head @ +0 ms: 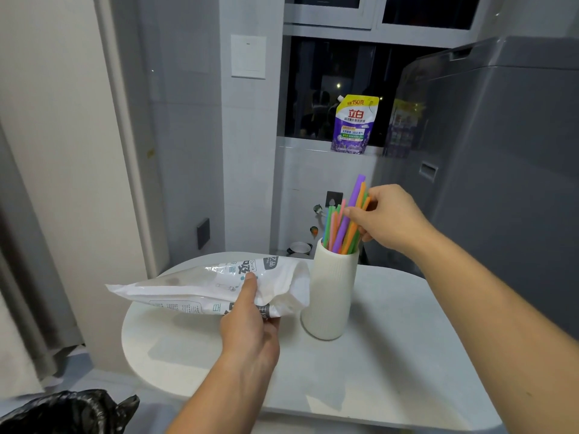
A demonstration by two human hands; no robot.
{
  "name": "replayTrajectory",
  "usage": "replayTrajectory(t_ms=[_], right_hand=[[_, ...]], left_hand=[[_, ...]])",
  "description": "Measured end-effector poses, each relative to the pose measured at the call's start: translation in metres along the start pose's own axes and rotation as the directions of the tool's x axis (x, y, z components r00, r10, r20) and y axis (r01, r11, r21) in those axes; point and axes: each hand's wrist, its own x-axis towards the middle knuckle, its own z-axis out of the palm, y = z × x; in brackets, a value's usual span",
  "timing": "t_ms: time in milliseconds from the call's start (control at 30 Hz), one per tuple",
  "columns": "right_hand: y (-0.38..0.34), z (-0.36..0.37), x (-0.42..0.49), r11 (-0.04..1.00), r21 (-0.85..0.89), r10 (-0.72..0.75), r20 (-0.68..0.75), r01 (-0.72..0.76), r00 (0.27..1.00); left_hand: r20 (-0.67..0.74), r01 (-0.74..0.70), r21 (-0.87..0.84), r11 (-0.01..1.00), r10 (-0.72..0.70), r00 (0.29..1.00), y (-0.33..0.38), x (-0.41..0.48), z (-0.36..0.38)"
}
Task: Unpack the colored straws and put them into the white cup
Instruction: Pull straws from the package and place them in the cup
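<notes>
A tall ribbed white cup (330, 296) stands on the white round table (391, 355). Several colored straws (340, 228) in green, orange, purple and pink stick up out of it. My right hand (387, 219) is at the top of the bunch, fingers closed around some of the straws above the cup's rim. My left hand (250, 317) grips the white plastic straw package (206, 288), which lies flat just left of the cup with its open end toward the cup. The package looks flat; its inside is hidden.
A black rubbish bag (69, 411) sits at the bottom left, below the table. A grey appliance (501, 170) stands at the right. A purple detergent pouch (354, 125) rests on the window ledge behind. A wall rises at the left.
</notes>
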Motion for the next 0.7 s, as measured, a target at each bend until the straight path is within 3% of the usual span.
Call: replayTrajectory(t_ms=[133, 267, 400, 600, 700], right_hand=[[0.003, 0.007, -0.002, 0.997, -0.067, -0.053, -0.067, 0.048, 0.996], [0.006, 0.010, -0.004, 0.929, -0.364, -0.102, -0.084, 0.065, 0.991], [0.005, 0.009, -0.008, 0.969, -0.217, -0.143, -0.087, 0.121, 0.986], [0.013, 0.020, -0.017, 0.900, -0.379, -0.184, 0.118, 0.216, 0.976], [0.017, 0.024, -0.022, 0.921, -0.322, -0.186, 0.127, 0.217, 0.974]], left_hand=[[0.001, 0.001, -0.002, 1.000, -0.001, 1.000, 0.000, 0.000, 0.000], [0.004, -0.002, -0.002, 1.000, 0.002, 1.000, 0.000, 0.001, 0.000], [0.010, 0.003, 0.004, 1.000, -0.003, 1.000, 0.000, 0.001, 0.000], [0.012, 0.015, 0.011, 1.000, -0.015, 1.000, 0.001, 0.001, 0.000], [0.012, 0.021, 0.014, 1.000, -0.021, 1.000, 0.003, 0.000, 0.000]])
